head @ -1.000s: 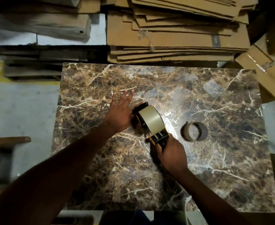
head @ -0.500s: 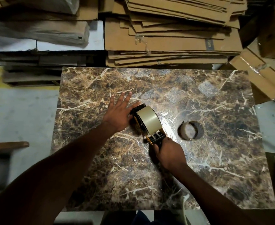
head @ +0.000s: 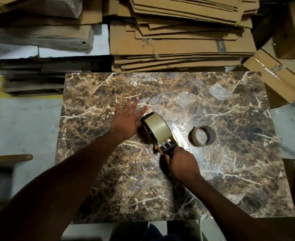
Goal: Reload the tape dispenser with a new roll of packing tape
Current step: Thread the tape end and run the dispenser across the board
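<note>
Centrally on the marble worktop (head: pixel 230 180) lay the tape dispenser (head: pixel 158 134), new tape roll (head: pixel 158 130) seated. Right hand (head: pixel 181 163) was clamped round its handle; left hand (head: pixel 126 121) lay flat, fingers spread, against its far end. Spent core (head: pixel 203 136) stood just right. Judged light, rigid; best held by the handle.

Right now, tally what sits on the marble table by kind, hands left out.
Tape dispenser, loaded with a tan tape roll: 1
Empty cardboard tape core: 1
Total: 2 things on the marble table
</note>
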Available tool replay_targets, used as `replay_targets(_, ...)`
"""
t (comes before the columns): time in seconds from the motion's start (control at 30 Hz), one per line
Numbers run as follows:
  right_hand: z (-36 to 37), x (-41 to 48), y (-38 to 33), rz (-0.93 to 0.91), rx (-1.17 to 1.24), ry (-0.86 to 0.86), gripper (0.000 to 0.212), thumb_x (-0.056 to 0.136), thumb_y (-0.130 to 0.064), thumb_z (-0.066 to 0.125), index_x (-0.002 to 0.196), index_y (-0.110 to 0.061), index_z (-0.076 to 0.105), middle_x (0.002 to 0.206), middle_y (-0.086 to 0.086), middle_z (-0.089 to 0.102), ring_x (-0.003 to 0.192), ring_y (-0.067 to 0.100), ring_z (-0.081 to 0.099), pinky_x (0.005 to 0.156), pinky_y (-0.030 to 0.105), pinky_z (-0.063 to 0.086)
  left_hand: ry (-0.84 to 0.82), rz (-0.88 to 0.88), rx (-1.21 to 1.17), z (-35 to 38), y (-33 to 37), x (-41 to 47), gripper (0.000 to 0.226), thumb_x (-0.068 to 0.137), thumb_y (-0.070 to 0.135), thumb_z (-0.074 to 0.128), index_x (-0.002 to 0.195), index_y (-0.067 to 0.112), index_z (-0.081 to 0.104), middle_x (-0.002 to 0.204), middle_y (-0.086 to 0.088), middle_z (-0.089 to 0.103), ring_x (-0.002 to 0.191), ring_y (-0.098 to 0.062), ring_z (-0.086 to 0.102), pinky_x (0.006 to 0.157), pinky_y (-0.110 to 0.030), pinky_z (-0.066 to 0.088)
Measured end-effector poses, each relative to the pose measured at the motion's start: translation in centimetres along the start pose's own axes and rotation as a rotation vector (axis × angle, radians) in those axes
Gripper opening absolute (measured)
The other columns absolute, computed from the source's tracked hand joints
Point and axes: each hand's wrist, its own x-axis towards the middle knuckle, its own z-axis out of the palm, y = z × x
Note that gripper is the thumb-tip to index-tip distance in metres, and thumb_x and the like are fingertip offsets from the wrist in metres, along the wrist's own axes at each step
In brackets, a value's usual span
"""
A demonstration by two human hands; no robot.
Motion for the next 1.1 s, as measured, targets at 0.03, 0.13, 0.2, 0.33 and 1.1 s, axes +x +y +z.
replay_targets(0.03,0.1,-0.4,0.2,0.004,-0.011,-0.008,0.042,0.102,-0.049,0.049,0.108,-0.010,0.061,0.103,0.012,0.069,0.092,0.031,0.070,0.079,0.039,0.055,0.004,0.001,0.003,0.1,0.1,-0.1,0.068,0.109,0.055,0.030,0.165,0.046,-0.007,0.177,-0.009,-0.015,0.163,-0.036,-0.012,0.126,-0.071,0.000)
replay_targets(0.13,0.3,-1.4,1.1,0.013,-0.028,-0.020,0.041,0.102,-0.049,0.049,0.108,-0.010,0.061,0.103,0.010,0.069,0.091,0.029,0.070,0.079,0.038,0.055,0.023,-0.007,-0.002,0.2,0.3,-0.2,0.062,0.110,0.057,0.018,0.166,0.045,-0.004,0.178,-0.009,-0.012,0.164,-0.037,-0.009,0.126,-0.071,0.002)
replay_targets(0.2,0.6,-2.1,1.7,0.010,-0.042,-0.026,0.040,0.102,-0.049,0.050,0.107,-0.011,0.061,0.103,0.010,0.069,0.090,0.028,0.070,0.080,0.038,0.055,0.029,-0.016,-0.013,0.3,0.4,-0.2,0.061,0.110,0.060,0.014,0.166,0.046,-0.003,0.178,-0.009,-0.011,0.164,-0.036,-0.008,0.126,-0.071,0.002)
replay_targets(0.33,1.0,-3.3,3.0,0.011,-0.079,-0.058,0.039,0.102,-0.049,0.048,0.109,-0.013,0.062,0.104,0.008,0.068,0.090,0.024,0.069,0.080,0.035,0.053,0.029,-0.018,-0.022,0.4,0.4,-0.2,0.061,0.109,0.064,0.011,0.166,0.046,-0.004,0.178,-0.008,-0.013,0.164,-0.036,-0.009,0.126,-0.071,0.001)
replay_targets(1.1,0.7,-7.9,5.8,0.068,-0.079,-0.169,0.038,0.099,-0.050,0.047,0.101,-0.019,0.069,0.094,0.002,0.069,0.079,0.016,0.068,0.075,0.030,0.055,0.051,-0.052,-0.005,-1.0,2.1,-0.5,0.064,0.108,0.065,0.015,0.166,0.039,0.010,0.178,-0.015,0.002,0.163,-0.039,0.005,0.127,-0.069,0.008)
